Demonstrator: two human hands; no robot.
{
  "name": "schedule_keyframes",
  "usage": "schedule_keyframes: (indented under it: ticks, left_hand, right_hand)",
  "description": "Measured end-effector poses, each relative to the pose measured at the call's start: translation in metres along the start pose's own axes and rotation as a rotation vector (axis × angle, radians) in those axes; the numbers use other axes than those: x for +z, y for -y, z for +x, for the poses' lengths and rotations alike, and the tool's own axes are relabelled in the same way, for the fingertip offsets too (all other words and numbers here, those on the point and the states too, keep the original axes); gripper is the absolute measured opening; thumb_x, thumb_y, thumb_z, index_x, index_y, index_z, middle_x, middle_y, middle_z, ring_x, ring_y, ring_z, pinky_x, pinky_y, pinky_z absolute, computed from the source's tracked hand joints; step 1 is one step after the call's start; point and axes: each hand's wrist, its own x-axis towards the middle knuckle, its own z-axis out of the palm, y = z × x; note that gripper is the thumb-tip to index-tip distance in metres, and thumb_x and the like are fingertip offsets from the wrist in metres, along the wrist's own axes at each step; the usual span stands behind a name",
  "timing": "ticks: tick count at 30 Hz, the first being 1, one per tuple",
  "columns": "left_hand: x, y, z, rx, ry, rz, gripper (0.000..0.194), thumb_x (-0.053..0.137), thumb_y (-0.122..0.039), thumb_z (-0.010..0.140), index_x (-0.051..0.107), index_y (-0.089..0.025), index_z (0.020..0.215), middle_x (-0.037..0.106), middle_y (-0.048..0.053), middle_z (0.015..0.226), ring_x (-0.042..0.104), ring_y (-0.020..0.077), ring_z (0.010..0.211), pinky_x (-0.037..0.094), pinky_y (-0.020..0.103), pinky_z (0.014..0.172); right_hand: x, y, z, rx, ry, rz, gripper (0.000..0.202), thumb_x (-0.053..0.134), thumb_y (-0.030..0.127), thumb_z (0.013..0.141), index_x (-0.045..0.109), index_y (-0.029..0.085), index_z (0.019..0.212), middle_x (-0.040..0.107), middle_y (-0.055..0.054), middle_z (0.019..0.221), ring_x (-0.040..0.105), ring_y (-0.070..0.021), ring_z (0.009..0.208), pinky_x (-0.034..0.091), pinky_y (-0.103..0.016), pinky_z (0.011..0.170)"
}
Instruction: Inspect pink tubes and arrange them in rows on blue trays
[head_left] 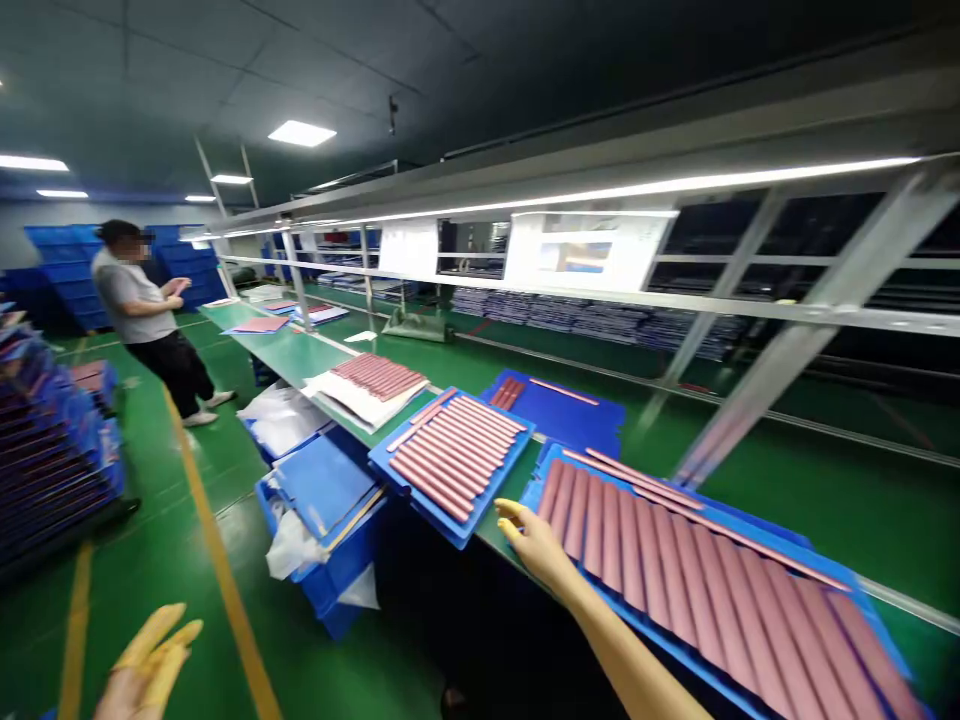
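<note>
My left hand (150, 665) hangs at the lower left over the floor, its yellow-covered fingers stretched out with nothing in them. My right hand (532, 540), also with yellow fingertip covers, reaches to the bench edge. Its fingers are slightly bent and apart, and no object shows in them. Beside it on the right is a large blue tray (536, 487) with a row of pinkish-brown rods (660, 560). Just beyond it to the left lies a smaller blue tray (459, 537) with thinner pink rods (457, 445). Whether the hand touches either tray I cannot tell.
A long green bench (281, 350) runs away to the left under a metal frame (705, 300). Blue bins (330, 600) stand below it. A co-worker (146, 310) stands further off, near stacked trays (60, 440). A blue sheet (559, 415) with a few rods lies behind.
</note>
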Motion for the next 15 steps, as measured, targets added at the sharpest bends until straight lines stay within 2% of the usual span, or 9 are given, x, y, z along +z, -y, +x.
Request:
schedule_keyframes:
  ticks: [2,4,6,8,11,13,15]
  left_hand:
    - [0.081,-0.014,-0.001,-0.049,0.175,-0.156,0.071,0.060,-0.060,0.066,0.046,-0.024,0.127,0.058,0.007,0.124,0.060,0.0288,0.106,0.053,0.036,0.084]
    - [0.162,-0.028,-0.005,-0.177,0.298,-0.255,0.075,0.066,-0.056,0.060,0.047,-0.023,0.125,0.060,0.010,0.122,0.062,0.0307,0.103,0.053,0.037,0.082]
    - [0.236,-0.036,-0.009,-0.273,0.340,-0.278,0.069,0.069,-0.047,0.059,0.050,-0.023,0.121,0.064,0.012,0.114,0.064,0.0309,0.100,0.053,0.039,0.081]
    - [0.298,-0.040,-0.010,-0.341,0.344,-0.292,0.058,0.066,-0.038,0.064,0.051,-0.022,0.118,0.066,0.013,0.107,0.065,0.0297,0.098,0.052,0.040,0.081]
    - [0.372,-0.036,-0.002,-0.462,0.302,-0.302,0.046,0.056,-0.027,0.073,0.049,-0.020,0.118,0.065,0.014,0.104,0.066,0.0251,0.096,0.051,0.038,0.084]
    - [0.409,-0.030,0.008,-0.543,0.256,-0.298,0.043,0.049,-0.022,0.078,0.047,-0.017,0.120,0.064,0.014,0.105,0.065,0.0220,0.097,0.050,0.036,0.086]
    - [0.436,-0.023,0.020,-0.626,0.208,-0.290,0.040,0.045,-0.019,0.081,0.045,-0.014,0.121,0.063,0.015,0.104,0.065,0.0207,0.095,0.049,0.035,0.086]
  right_hand:
    - [-0.060,-0.029,0.022,0.063,-0.127,-0.051,0.039,0.053,0.027,0.070,0.062,0.013,0.106,0.066,-0.013,0.106,0.062,-0.0244,0.097,0.044,-0.041,0.093]
    - [-0.106,-0.056,0.052,0.103,-0.201,-0.098,0.037,0.052,0.024,0.070,0.063,0.012,0.103,0.066,-0.013,0.106,0.062,-0.0237,0.099,0.044,-0.038,0.094]
    - [-0.137,-0.077,0.094,0.126,-0.223,-0.147,0.033,0.053,0.020,0.068,0.065,0.012,0.098,0.067,-0.013,0.104,0.062,-0.0229,0.098,0.044,-0.035,0.094]
    - [-0.156,-0.095,0.147,0.148,-0.209,-0.201,0.030,0.053,0.018,0.066,0.067,0.012,0.092,0.069,-0.012,0.099,0.064,-0.0226,0.095,0.045,-0.034,0.092]
    - [-0.167,-0.121,0.235,0.194,-0.168,-0.293,0.025,0.052,0.016,0.064,0.068,0.014,0.084,0.070,-0.012,0.093,0.065,-0.0240,0.093,0.045,-0.034,0.090]
    - [-0.167,-0.140,0.288,0.231,-0.150,-0.356,0.025,0.052,0.015,0.063,0.068,0.013,0.082,0.070,-0.013,0.094,0.063,-0.0269,0.097,0.044,-0.036,0.092]
    - [-0.164,-0.161,0.332,0.278,-0.150,-0.413,0.027,0.052,0.014,0.062,0.068,0.011,0.084,0.068,-0.018,0.100,0.059,-0.0306,0.106,0.040,-0.039,0.096]
